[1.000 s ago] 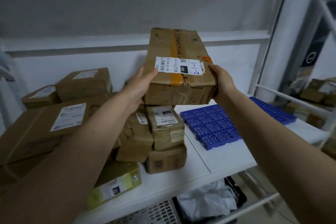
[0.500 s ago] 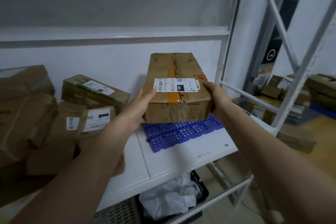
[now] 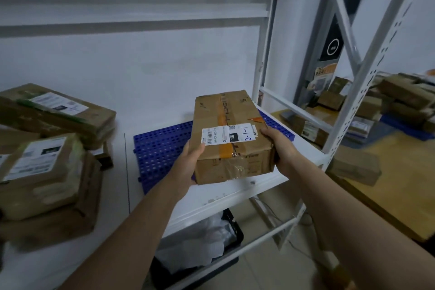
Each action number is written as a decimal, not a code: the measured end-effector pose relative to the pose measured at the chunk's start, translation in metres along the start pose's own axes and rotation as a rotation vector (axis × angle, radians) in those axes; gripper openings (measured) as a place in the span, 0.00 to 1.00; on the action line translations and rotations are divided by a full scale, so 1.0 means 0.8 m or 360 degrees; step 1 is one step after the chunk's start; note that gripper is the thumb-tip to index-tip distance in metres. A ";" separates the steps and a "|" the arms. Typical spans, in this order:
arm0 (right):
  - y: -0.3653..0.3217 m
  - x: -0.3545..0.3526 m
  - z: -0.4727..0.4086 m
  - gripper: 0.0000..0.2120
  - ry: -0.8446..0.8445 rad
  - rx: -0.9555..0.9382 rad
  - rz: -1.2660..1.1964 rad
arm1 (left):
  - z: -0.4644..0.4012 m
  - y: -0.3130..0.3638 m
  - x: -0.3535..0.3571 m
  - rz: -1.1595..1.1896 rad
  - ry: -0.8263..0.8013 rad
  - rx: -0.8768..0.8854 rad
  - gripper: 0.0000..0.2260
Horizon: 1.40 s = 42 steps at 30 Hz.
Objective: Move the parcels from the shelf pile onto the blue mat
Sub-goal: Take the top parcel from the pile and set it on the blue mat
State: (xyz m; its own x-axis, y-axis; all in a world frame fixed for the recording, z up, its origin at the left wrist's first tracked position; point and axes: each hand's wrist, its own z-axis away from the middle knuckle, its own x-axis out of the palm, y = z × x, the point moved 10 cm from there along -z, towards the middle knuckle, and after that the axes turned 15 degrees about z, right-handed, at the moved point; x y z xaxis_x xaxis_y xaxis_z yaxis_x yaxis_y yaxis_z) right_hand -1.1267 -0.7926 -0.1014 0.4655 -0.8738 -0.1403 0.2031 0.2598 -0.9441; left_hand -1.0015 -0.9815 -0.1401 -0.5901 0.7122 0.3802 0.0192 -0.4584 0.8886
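A brown cardboard parcel with orange tape and a white label sits low over the blue perforated mat on the white shelf. My left hand grips its near left edge, thumb on top by the label. My right hand holds its right side, thumb on the top edge. Whether the parcel's underside touches the mat is hidden. The pile of parcels stands at the left of the shelf.
The shelf's white upright post rises just behind and right of the mat. A black bin with white plastic sits on the level below. More boxes lie on a wooden surface to the right.
Both hands have carried the parcel rightward from above the pile and lowered it onto or just over the blue mat. The view has swung right.
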 end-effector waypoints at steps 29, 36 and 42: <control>0.033 -0.121 -0.314 0.08 -0.0034 0.0350 0.0163 | -0.252 -0.091 0.133 0.0028 -0.0038 0.0049 0.36; 0.036 -0.166 -0.335 0.14 -0.0046 0.0465 0.0373 | -0.267 -0.089 0.143 0.0241 0.0137 -0.0055 0.27; 0.038 -0.159 -0.355 0.15 -0.0390 0.0355 0.0426 | -0.276 -0.105 0.185 0.0233 0.0198 -0.0121 0.21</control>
State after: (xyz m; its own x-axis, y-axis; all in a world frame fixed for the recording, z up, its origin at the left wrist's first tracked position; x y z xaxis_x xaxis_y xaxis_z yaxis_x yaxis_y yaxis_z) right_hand -1.4243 -0.7899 -0.1968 0.7127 -0.6469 -0.2711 0.2162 0.5703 -0.7924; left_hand -1.2682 -0.9549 -0.2156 -0.6806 0.5661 0.4650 0.0538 -0.5944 0.8024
